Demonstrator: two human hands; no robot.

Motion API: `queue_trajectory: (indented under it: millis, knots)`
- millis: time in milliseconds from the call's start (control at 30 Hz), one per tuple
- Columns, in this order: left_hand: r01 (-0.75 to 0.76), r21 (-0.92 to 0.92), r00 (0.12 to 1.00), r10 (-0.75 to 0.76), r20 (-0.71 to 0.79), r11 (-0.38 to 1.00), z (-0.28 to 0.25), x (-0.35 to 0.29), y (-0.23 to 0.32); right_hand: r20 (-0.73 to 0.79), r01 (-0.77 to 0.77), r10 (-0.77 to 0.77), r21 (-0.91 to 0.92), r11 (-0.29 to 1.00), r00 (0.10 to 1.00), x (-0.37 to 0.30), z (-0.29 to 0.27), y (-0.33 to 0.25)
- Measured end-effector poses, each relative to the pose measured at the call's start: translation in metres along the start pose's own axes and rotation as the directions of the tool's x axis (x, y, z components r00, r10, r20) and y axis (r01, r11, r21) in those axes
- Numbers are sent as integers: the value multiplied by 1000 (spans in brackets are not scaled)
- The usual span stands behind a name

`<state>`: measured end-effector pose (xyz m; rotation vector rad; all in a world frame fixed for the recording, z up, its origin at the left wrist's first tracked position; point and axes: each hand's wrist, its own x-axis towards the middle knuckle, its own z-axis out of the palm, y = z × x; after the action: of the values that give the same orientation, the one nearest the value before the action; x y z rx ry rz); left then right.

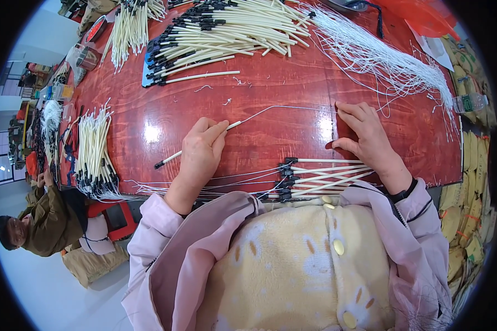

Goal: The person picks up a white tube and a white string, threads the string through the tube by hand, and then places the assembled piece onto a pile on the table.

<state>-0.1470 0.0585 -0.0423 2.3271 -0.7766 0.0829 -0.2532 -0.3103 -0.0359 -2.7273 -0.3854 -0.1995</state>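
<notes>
Cream stick (174, 157), black-tipped, slants over red table (276, 140), left of centre; middle hidden under left hand (201, 144). Left thumb and forefinger pinch it near right end. White cord (295, 107) runs thence to right hand (368, 134): thumb spread well apart from fingers; cannot tell whether fingertips grip cord. Near: black-ended sticks (328, 169), partly hidden by clothing. Far: stick pile (232, 28), cut off at top.

Red table (168, 107), pale floor (94, 300), windows (1, 160)

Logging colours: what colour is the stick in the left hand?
The stick is cream, its left end black; it shows best in the head view.
</notes>
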Motion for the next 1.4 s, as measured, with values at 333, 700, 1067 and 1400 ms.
queue_trajectory:
  millis: [333, 700, 1067, 1400]
  knots:
    - [-12, 36, 1000, 12, 5, 999, 5, 5, 1, 12, 17, -16, -45, 999, 1000, 1, -2, 4]
    - [-88, 328, 994, 64, 84, 941, 13, 24, 9, 24, 40, -41, 25, 999, 999, -1, -2, 9]
    - [-299, 276, 917, 195, 347, 913, 9, 48, 6, 30, 42, -44, 53, 998, 999, -1, 1, 13]
    - [-444, 297, 844, 283, 456, 845, 11, 57, 16, 35, 42, -44, 62, 997, 998, -3, -1, 15]
